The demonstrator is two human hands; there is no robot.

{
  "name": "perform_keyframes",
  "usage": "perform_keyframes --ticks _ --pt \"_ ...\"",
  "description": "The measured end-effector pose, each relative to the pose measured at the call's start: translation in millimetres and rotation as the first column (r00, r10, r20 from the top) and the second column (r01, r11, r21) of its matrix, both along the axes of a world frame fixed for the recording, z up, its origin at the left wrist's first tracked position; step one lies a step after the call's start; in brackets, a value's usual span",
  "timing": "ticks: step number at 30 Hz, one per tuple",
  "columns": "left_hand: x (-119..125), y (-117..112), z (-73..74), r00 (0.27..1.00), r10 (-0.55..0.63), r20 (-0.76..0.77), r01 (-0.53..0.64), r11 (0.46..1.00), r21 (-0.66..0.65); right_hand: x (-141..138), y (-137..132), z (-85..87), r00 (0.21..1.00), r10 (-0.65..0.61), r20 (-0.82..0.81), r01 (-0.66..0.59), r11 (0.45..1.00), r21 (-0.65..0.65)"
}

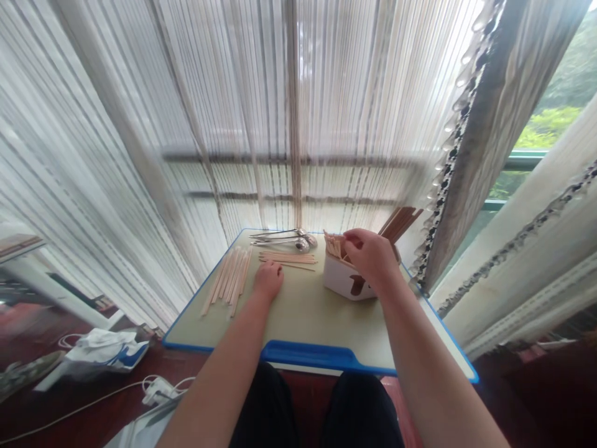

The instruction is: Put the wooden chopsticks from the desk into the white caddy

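While resting left hand (269, 278) by thin sticks (290, 257), holds right hand (373, 254) over white container (338, 277); cannot tell grip of either's fingers (353, 236).

Plain black legwear (262, 410) covers both legs, its matte cloth rounding smoothly over the knees. The left forearm (228, 367) and right forearm (431, 367) are bare along all the length in view, tapering toward a bare left hand (269, 278) and bare right hand (373, 254).
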State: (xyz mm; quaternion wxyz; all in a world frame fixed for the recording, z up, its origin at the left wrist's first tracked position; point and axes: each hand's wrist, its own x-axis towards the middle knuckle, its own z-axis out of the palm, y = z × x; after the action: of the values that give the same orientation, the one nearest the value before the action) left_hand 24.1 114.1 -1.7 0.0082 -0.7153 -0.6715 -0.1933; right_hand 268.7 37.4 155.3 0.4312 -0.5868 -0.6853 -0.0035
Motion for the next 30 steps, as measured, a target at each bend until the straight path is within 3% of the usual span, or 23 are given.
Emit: perform_keyframes --ticks 3,5,6,8,11,13,16,22,30 --pt "-1 1 -1.2 1.0 -0.007 0.001 0.007 1.0 0.008 -20 -17 -7.2 0.989 0.018 -0.145 0.013 0.978 0.207" --pt "-1 0 -0.5 1.0 0.015 0.006 -0.015 1.0 0.009 -41 -20 -20.1 0.976 0.14 -0.166 -0.095 0.962 0.255" --pt "-1 0 0.3 0.999 0.046 0.011 -0.047 0.999 0.012 -52 -17 -29.5 0.966 0.22 -0.132 -0.189 0.958 0.217" --pt "-3 -1 2.3 0.989 0.145 0.019 -0.145 0.989 0.018 -72 -1 -53.4 0.95 0.31 -0.036 -0.309 0.951 0.018" --pt "-6 -3 4.3 0.96 0.279 0.032 -0.28 0.96 0.023 -91 36 -95.4 0.95 0.264 0.166 -0.215 0.941 -0.263" --pt "-7 -4 4.6 0.951 0.308 0.033 -0.309 0.951 0.013 -95 55 -120.6 0.946 0.193 0.26 -0.11 0.947 -0.301" --pt "-8 -3 4.1 0.951 0.309 0.013 -0.309 0.951 -0.008 -94 67 -145.2 0.928 0.174 0.329 -0.062 0.944 -0.324" --pt "-7 2 3.3 0.942 0.336 -0.006 -0.336 0.942 -0.024 -88 61 -153.1 0.922 0.189 0.338 -0.055 0.928 -0.37" --pt "-14 -3 1.7 0.957 0.279 0.086 -0.279 0.96 -0.014 -90 56 -147.9 0.959 0.224 0.173 -0.142 0.91 -0.39"
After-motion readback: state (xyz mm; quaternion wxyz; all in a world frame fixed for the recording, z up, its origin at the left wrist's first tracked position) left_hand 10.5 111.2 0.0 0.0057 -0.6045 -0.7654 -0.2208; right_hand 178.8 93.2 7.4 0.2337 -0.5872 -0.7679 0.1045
